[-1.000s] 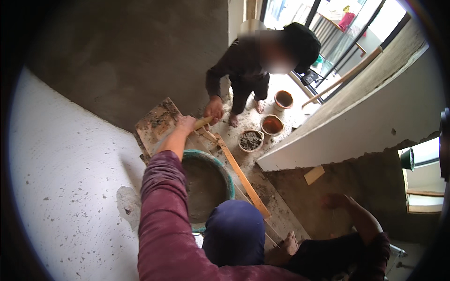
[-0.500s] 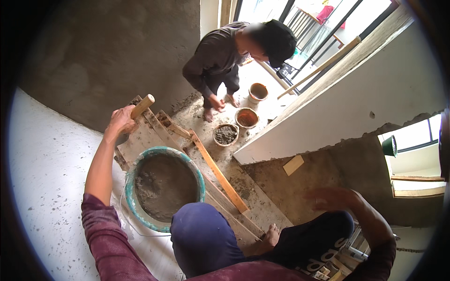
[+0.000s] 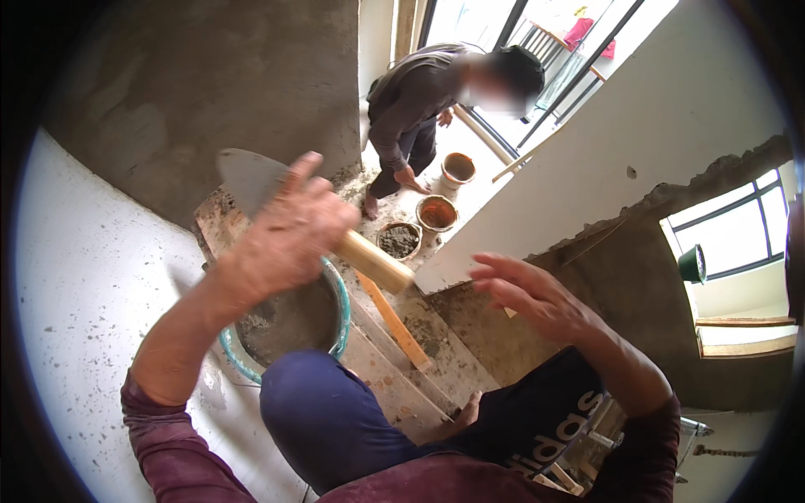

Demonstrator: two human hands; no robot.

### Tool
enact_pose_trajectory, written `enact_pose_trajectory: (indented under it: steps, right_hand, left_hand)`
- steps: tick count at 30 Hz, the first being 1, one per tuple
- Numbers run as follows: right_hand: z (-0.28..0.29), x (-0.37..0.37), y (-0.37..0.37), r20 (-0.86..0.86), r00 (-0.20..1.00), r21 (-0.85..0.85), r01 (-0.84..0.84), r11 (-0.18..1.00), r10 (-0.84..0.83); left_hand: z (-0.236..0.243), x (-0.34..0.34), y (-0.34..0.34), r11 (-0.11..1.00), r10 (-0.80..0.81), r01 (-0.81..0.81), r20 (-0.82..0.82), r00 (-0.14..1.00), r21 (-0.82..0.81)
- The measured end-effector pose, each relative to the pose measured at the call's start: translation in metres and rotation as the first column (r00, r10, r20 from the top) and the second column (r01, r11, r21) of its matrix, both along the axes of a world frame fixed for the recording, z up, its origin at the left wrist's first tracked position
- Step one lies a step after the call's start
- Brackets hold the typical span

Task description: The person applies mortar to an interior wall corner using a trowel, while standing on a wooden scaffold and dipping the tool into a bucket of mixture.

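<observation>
My left hand [image 3: 298,226] is closed round the wooden handle [image 3: 377,261] of a trowel, raised in front of me with its pointed metal blade [image 3: 247,176] to the upper left. My right hand [image 3: 530,295] is open, fingers spread, a short way right of the handle's end. Beneath my left arm is a teal-rimmed tub [image 3: 342,306] of wet grey mortar [image 3: 285,327], partly hidden. An orange wooden batten [image 3: 390,323] lies beside it on speckled boards [image 3: 386,394], near my bent knees and bare foot.
A co-worker [image 3: 411,113] bends over three small buckets [image 3: 457,169], one holding grey mortar [image 3: 398,241]. A speckled white wall [image 3: 92,277] curves along my left; a white slab with a broken edge [image 3: 587,168] crosses at right. Windows [image 3: 721,230] stand behind.
A second ago the co-worker's hand was on the handle with mine; they let go and bent down. My left hand has lifted the trowel toward the middle; my right hand has risen toward it.
</observation>
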State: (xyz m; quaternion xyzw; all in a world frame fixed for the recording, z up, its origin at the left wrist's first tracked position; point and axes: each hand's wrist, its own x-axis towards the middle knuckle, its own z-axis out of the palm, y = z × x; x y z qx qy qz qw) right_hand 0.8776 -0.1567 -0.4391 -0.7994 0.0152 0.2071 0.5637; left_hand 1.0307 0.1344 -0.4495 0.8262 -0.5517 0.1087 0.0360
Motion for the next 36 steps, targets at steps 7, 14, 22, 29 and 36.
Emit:
enact_pose_trajectory:
  steps: [7,14,22,29,36]
  right_hand:
    - [-0.042,0.043,0.058,-0.191,0.939,0.312,-0.22,0.924,0.288]
    - [-0.013,0.071,0.094,-0.265,0.944,0.092,-0.176,0.98,0.194]
    - [-0.014,0.093,0.118,-0.095,0.631,-0.786,-0.522,0.331,0.77]
    - [-0.073,0.098,0.2,-0.183,0.53,-0.763,-0.608,0.221,0.828]
    - [-0.035,0.047,0.156,-0.015,0.522,-0.914,-0.353,0.2,0.853]
  left_hand:
    - [-0.018,-0.036,-0.031,0.986,-0.087,0.079,0.045,0.995,0.148]
    - [0.018,-0.039,0.023,0.987,0.055,-0.061,-0.044,0.998,-0.149]
    - [-0.007,-0.12,0.177,0.184,0.559,-0.889,-0.7,0.445,-0.418]
    - [-0.141,-0.17,0.215,-0.05,0.262,-0.984,-0.948,-0.18,0.173]
    - [-0.068,-0.157,0.171,-0.076,-0.368,-0.996,-0.93,-0.024,0.056]
